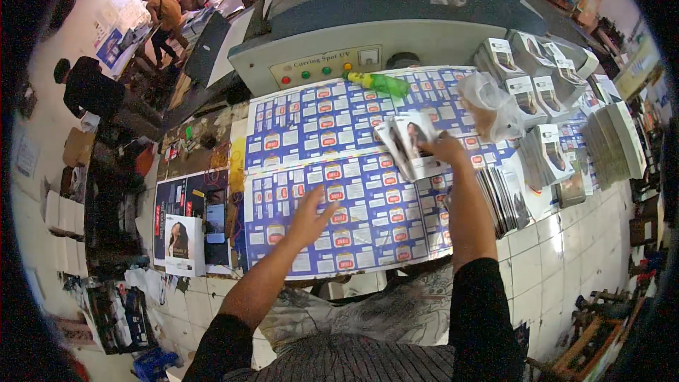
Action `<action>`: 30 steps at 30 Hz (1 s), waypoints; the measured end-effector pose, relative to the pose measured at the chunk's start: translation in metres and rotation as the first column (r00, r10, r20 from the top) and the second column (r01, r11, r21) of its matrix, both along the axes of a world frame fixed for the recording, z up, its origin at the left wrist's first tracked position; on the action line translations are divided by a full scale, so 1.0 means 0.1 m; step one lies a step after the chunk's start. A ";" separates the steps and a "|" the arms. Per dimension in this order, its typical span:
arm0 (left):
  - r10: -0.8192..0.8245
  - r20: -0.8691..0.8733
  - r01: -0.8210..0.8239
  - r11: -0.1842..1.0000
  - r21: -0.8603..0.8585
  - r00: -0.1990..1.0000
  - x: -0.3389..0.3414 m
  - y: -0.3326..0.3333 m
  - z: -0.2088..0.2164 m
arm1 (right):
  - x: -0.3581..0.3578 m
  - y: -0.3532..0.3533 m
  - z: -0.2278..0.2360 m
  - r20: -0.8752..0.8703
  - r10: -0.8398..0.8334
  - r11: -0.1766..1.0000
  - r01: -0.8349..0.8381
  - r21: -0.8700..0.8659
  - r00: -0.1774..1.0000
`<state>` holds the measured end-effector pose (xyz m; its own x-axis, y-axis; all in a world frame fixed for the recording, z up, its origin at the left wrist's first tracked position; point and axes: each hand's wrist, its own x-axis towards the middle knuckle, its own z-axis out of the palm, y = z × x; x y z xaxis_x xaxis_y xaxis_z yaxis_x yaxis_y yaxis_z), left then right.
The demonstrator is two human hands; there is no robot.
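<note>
My right hand (444,147) grips the right edge of a small fanned bunch of printed cards (410,143), white with a picture of a person. The bunch is tilted over the blue-and-white printed sheets (368,223) that cover the table. My left hand (311,219) hovers at the left over those sheets, holding nothing, its fingers apart. Close to my right forearm, a leaning row of similar cards (497,201) shows its dark and white edges. Beyond it stands a bundle of the same cards (546,154).
More card stacks (534,95) crowd the far right, beside a crumpled clear plastic bag (488,106). A green bottle (382,85) lies before a machine panel (325,64) with coloured buttons. At left are a phone (215,221) and a pictured stack (185,244). Two people work farther back.
</note>
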<state>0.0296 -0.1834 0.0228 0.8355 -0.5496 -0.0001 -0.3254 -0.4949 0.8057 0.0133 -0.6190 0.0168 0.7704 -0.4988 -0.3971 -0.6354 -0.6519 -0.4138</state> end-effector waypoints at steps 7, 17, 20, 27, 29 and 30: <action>0.035 -0.746 -0.275 0.940 -0.201 0.666 0.52 -1.88 -0.08 | -0.07 0.50 -0.03 0.218 0.010 0.996 -0.028 0.082 0.976; -0.137 -0.767 -0.210 0.918 -0.336 0.627 0.53 -1.94 0.05 | -0.38 0.92 0.09 0.442 -0.276 0.784 -0.066 0.617 0.854; -0.223 -0.612 -0.080 0.900 -0.428 0.759 0.43 -1.81 0.12 | -0.39 0.94 0.17 0.706 -0.230 0.953 0.008 0.303 0.670; -0.393 -0.363 0.148 0.824 -0.548 0.845 0.32 -1.50 0.20 | -0.63 1.12 0.35 0.693 -0.322 0.718 -0.311 0.622 0.645; -0.410 -0.377 0.107 0.782 -0.614 0.831 0.23 -1.53 0.22 | -0.66 1.11 0.17 0.720 -0.366 0.717 -0.315 0.622 0.590; -0.419 -0.393 0.060 0.742 -0.667 0.819 0.18 -1.52 0.21 | -0.68 1.11 0.06 0.740 -0.411 0.707 -0.326 0.628 0.533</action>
